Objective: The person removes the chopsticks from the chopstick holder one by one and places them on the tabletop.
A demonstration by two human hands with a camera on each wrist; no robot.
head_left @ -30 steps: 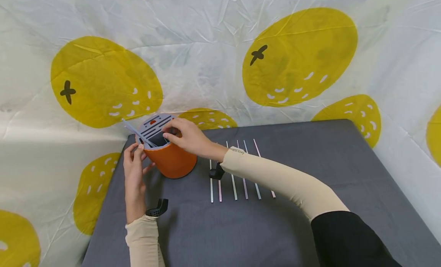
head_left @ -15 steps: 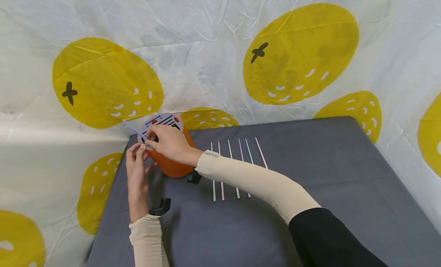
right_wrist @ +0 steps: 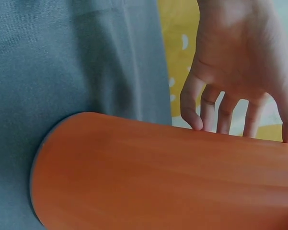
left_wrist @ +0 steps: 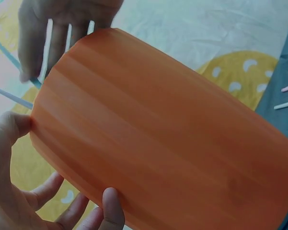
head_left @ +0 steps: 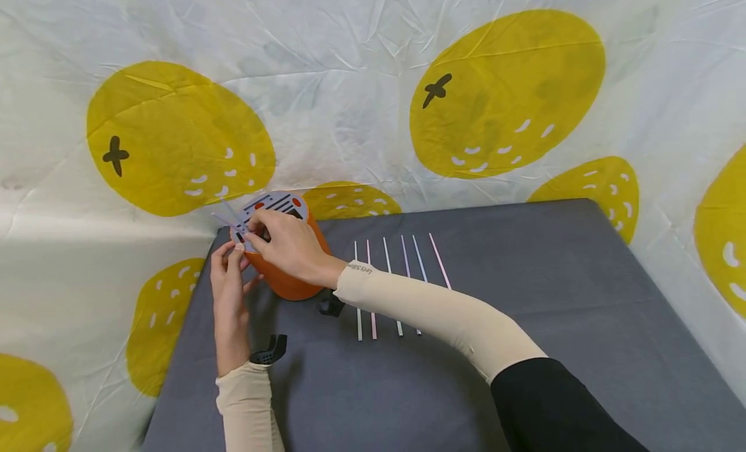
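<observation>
An orange round holder [head_left: 288,280] with a grey slotted lid [head_left: 282,197] stands tilted at the table's far left corner. My left hand [head_left: 229,293] rests its fingertips against the holder's left side, the thumb near the rim in the left wrist view. Over the lid, my right hand [head_left: 288,241] pinches a thin blue chopstick [left_wrist: 12,58] between thumb and index finger. Beside it, a lilac chopstick [left_wrist: 12,97] sticks out at the rim. The right hand hides part of the lid and the chopsticks' lower ends.
Several pastel chopsticks [head_left: 406,258] lie in a row on the grey tablecloth [head_left: 524,264], right of the holder and partly under the right forearm. A white curtain with yellow fruit prints [head_left: 350,115] hangs directly behind the table.
My right hand has moved left across the lid to the chopsticks at the rim and now pinches one. The two protruding chopsticks have spread apart. My left hand stays at the holder.
</observation>
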